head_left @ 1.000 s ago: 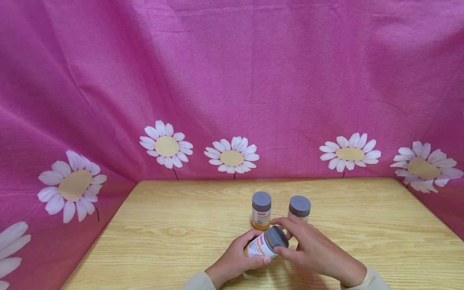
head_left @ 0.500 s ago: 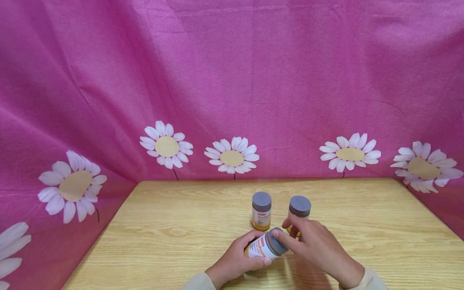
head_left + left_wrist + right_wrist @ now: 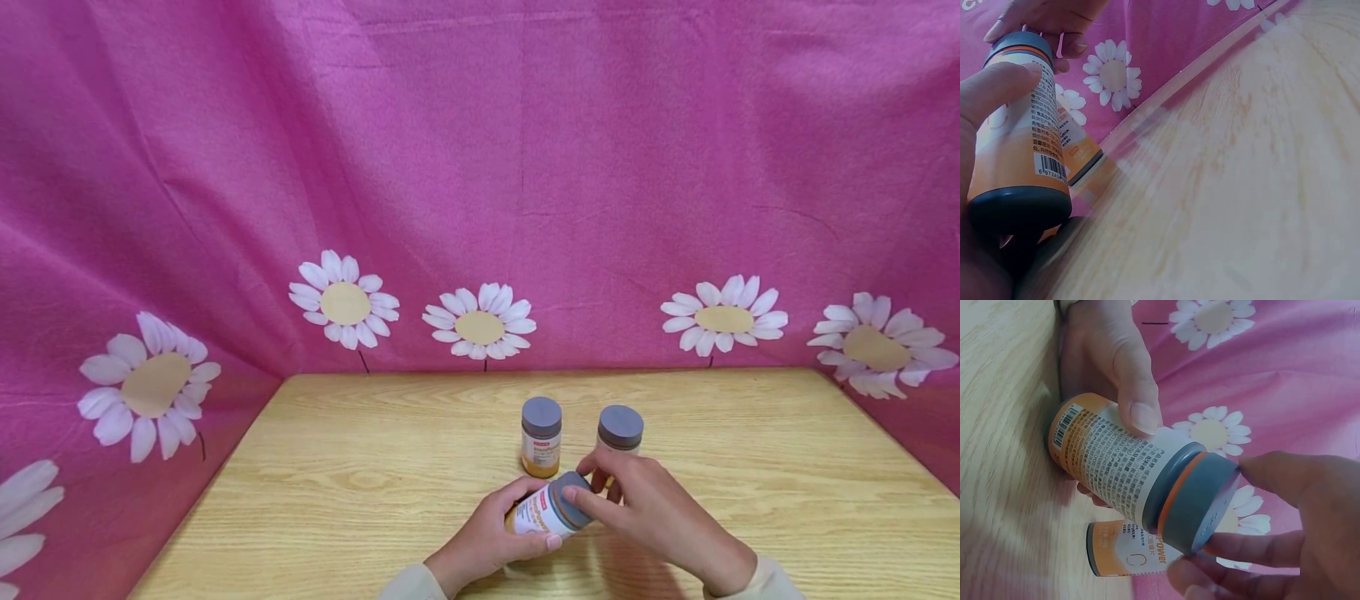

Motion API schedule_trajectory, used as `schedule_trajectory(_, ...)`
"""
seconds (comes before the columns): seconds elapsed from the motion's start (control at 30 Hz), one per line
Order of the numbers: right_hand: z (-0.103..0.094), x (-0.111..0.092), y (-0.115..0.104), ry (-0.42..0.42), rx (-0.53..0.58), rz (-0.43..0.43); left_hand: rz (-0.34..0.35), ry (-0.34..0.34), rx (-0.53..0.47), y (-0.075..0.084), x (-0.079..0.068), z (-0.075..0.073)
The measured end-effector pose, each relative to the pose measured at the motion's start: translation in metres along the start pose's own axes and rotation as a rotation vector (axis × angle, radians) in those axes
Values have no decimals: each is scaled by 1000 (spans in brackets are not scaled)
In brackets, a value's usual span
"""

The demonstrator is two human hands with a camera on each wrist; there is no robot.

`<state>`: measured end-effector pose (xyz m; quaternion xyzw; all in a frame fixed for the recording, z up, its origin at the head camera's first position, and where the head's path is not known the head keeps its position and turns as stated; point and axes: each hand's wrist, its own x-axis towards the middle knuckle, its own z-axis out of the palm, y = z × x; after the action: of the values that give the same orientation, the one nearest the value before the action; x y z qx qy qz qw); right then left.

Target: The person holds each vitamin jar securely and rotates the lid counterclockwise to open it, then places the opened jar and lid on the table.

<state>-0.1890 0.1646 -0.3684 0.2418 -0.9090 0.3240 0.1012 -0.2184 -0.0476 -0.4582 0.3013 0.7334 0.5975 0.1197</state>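
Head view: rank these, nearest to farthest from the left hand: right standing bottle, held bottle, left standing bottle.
1. Held bottle: tilted, gripped in the left hand.
2. Left standing bottle: just beyond the held one.
3. Right standing bottle: farther right, partly behind the right hand.

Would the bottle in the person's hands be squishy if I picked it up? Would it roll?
Probably not squishy: the bottle shows no dent where the left hand grips it. On its side, it could well roll, because its body and grey lid are round. It might be slippery too, since its dark base looks smooth.
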Motion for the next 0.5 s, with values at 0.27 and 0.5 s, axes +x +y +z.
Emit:
schedule_trajectory(0.27, -2, -2, -1, -13, 69, -92, 0, 3, -22, 4, -2, 0)
schedule_trajectory(0.5, -3, -5, -2, -61, 81, -118, 25, 5, -55, 29, -7, 0)
